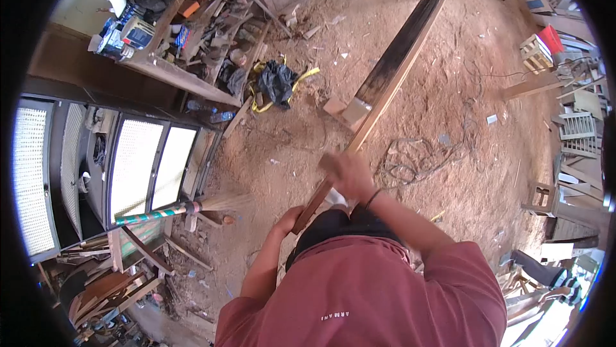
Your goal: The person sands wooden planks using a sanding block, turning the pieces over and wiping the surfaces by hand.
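Head view: a person in a red shirt has two bare hands at a long wood strip.
Long wood strip: it slants up and away from the person's legs, above the dirt floor. It seems to run on along a wide dark board. The right hand hides a bit of it, so I cannot tell if it is all one piece.
Left hand: it is curled around the near end of the strip.
Right hand: it is on or just over the strip, farther up than the left hand. It is blurry, so I cannot tell if its fingers squeeze the wood or hold some little thing.
Wood blocks: they are by the near end of the dark board.
Black bag: it lies crumpled on the floor, well apart from both hands.
Tabletop: it is full of tools and scraps, off to the left.
How it feels: I think the strip is hard and stiff, and not easy to break. If it is one long piece, the far end may feel heavy. Dust could make it a bit slippery.
Where to hold: the near end looks thin enough for one hand. Rough edges may give splinters.
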{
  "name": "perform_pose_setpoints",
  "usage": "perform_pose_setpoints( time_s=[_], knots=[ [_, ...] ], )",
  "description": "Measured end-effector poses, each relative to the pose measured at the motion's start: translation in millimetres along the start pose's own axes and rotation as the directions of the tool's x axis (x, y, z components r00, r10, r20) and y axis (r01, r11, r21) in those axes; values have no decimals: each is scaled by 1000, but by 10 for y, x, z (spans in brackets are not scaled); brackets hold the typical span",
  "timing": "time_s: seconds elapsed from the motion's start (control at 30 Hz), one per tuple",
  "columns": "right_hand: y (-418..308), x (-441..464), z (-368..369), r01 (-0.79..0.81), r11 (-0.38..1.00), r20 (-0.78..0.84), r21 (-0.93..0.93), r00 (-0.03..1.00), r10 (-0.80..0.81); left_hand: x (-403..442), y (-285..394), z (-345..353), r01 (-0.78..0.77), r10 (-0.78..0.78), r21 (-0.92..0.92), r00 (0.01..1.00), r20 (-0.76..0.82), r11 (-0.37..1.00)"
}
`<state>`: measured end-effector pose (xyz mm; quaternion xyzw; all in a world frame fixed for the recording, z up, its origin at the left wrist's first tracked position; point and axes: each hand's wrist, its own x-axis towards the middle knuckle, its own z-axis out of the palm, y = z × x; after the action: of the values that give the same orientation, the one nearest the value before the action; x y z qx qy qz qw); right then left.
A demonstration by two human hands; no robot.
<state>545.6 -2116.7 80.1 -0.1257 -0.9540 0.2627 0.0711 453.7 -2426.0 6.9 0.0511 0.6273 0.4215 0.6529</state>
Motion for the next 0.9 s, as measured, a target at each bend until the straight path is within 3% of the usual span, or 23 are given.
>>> perform_pose_setpoints(
  time_s=[0.03,0.1,0.13,0.2,0.23,0.27,0.3,0.33,0.37,0.4,0.43,0.47,0.53,0.57,0.6,0.7,0.77,0.83,0.9],
  knots=[
    [397,280,-132,-122,991,-27,-50,992,121,-14,13,9,28,-28,-20,1000,-7,999],
    [998,679,-409,-281,952,-342,-122,912,225,-32,54,23,63,-64,-40,998,-22,997],
    [1108,794,-519,-305,940,-434,-153,875,214,-43,80,43,36,-38,-38,999,-33,999],
    [957,751,-442,-262,955,-426,-140,887,180,-84,126,48,38,-37,21,998,-54,999],
    [680,621,-310,-244,964,-240,-109,947,213,-72,128,16,22,-20,33,998,-58,999],
    [511,443,-43,180,965,-229,-190,948,-222,-27,96,-23,41,-41,-23,999,-23,999],
    [-177,289,-246,111,979,202,-173,977,-75,22,36,-44,67,-66,-77,998,19,995],
    [-378,-52,194,331,943,-57,43,943,-328,10,-76,-63,68,-66,-66,997,28,996],
    [-894,-32,-17,142,974,465,179,860,-211,-3,-175,-100,25,-25,-119,1000,-4,993],
    [-943,-260,82,285,932,196,224,923,-330,35,-247,-102,-24,17,-169,999,-39,985],
    [-962,-389,141,432,875,-90,220,902,-422,68,-261,-52,-15,-24,-256,989,-147,967],
    [-759,-289,210,419,883,-105,212,908,-406,128,-226,-95,-10,-23,-235,990,-136,972],
    [-174,152,127,219,950,309,222,909,-282,73,-118,-138,57,-48,-168,997,57,984],
    [225,398,9,295,952,51,86,953,-300,18,-59,-123,58,-38,-259,996,83,964],
    [595,568,-346,211,971,-214,-109,949,-230,-8,16,-85,67,-45,-249,995,91,966],
    [1209,1033,-864,-278,959,-134,-50,954,269,-100,89,3,103,-112,-167,993,-40,980],
    [1362,1012,-728,-279,941,-441,-194,881,170,-100,84,-9,54,-63,-153,997,-53,987],
    [967,660,-323,-104,980,-224,-173,973,63,-115,60,-59,49,-54,-163,998,-27,985],
    [222,152,-258,64,995,103,-83,993,-55,-57,43,-42,33,-34,-190,999,1,981]
  ],
)
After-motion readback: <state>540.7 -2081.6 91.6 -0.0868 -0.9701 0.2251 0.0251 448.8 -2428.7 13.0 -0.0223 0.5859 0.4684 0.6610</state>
